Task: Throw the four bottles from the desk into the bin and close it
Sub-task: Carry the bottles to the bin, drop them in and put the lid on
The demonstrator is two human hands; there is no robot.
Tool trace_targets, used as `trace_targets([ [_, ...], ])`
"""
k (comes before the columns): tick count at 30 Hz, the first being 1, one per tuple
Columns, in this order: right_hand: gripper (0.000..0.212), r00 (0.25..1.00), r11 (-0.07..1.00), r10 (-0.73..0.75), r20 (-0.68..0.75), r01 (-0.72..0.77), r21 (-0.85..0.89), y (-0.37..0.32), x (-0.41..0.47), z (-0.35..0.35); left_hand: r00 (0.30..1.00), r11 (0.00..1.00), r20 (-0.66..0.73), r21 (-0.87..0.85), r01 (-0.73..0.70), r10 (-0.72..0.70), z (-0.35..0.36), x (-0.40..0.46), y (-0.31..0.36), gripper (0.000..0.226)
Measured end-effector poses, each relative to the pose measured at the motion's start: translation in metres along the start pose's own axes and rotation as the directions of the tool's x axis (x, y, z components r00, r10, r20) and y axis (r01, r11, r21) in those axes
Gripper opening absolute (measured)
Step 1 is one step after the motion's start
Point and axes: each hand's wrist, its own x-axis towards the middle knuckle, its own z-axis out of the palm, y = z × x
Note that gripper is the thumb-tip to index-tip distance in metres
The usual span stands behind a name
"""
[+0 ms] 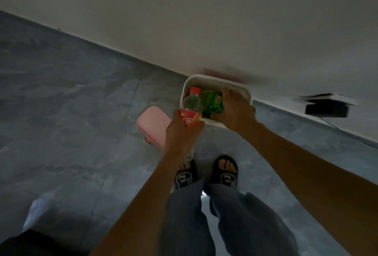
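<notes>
The grip of the left hand (180,133) is closed around the lower part of a clear bottle with a red cap and red label (189,106), which tilts with its cap end over the near-left edge of the open white bin (248,93). The grip of the right hand (235,110) is closed on a green bottle (210,102), holding it over the mouth of the bin, the fingers wrapped over its right side. The two bottles are just beside each other, the red-capped one to the left. The bin stands on the grey tiled floor (71,102) against a pale wall (204,20). A pink lid (153,127) lies on the floor just left of the bin, partly hidden by the left hand. Below the hands, the person's feet in dark slippers (225,171) stand near the bin, with grey-blue trouser legs (235,219) beneath. A dark box (326,108), blurred, sits by the wall to the right.
</notes>
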Motion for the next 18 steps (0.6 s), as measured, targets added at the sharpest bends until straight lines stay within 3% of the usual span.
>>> trace_targets([
  [9,0.068,0.994,0.999,-0.031,-0.102,0.030,-0.015,0.025,0.081,0.095,0.993,0.993,0.043,-0.053,-0.106,0.108,0.034,0.074,-0.032,0.059],
  [18,0.069,0.999,0.999,0.021,-0.045,-0.019,0.039,0.035,0.081,0.097,0.986,0.992,0.123,-0.069,-0.104,0.112,0.028,0.077,-0.030,0.082],
])
